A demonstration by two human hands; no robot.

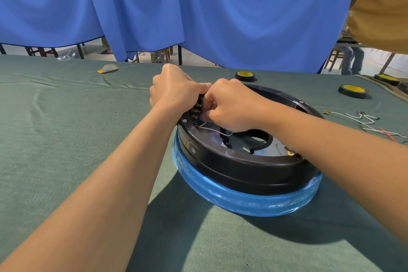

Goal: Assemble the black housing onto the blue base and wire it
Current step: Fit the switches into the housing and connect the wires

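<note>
The scene is viewed from head height, wide-angle, forward and downward, close over the table [66,130], toward the far curtain [154,6].

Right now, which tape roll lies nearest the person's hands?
The tape roll just behind the black housing; the other rolls lie farther right.

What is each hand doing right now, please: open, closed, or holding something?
Left hand: closed, gripping the terminal block on the black housing rim.
Right hand: curled at the terminal block; whether it holds anything is hidden.
</note>
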